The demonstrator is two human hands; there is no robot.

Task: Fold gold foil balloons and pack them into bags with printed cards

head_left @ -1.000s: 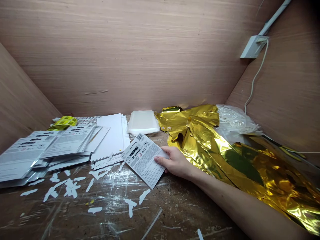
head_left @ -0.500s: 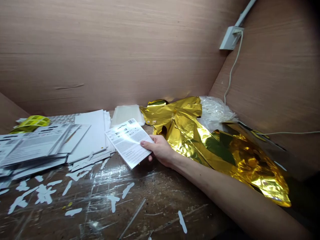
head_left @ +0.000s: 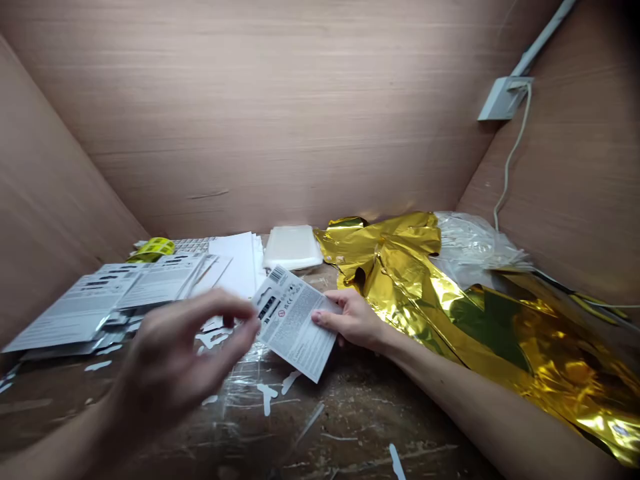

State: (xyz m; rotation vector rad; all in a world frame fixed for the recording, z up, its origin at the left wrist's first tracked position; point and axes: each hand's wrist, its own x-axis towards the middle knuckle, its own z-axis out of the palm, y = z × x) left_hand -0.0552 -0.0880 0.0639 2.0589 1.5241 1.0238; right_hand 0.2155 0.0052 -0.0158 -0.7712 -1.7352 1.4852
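My right hand (head_left: 353,319) grips a printed packaging card (head_left: 295,327) by its right edge, thumb on top. The card is tilted, with a barcode, small symbols, grey text and a hang slot on the upper left side. My left hand (head_left: 185,347), blurred, is at the card's left edge by the slot. Its thumb and index tips come together in a pinch; what is between them, if anything, is hidden. Below the card, white cut-out paper scraps (head_left: 267,398) lie on the dark, scratched tabletop (head_left: 360,420).
Stacked printed cards (head_left: 75,310) and white sheets (head_left: 233,257) lie left, near a yellow label roll (head_left: 156,248). A pale stack of clear sheets (head_left: 293,245) sits at the back. Gold foil (head_left: 400,280) spreads right, beside a clear plastic bag (head_left: 470,240). Wooden panels (head_left: 300,120) enclose the table.
My left hand has come into view from the lower left and reached the card's edge. My right hand still holds the card. The view has shifted left.
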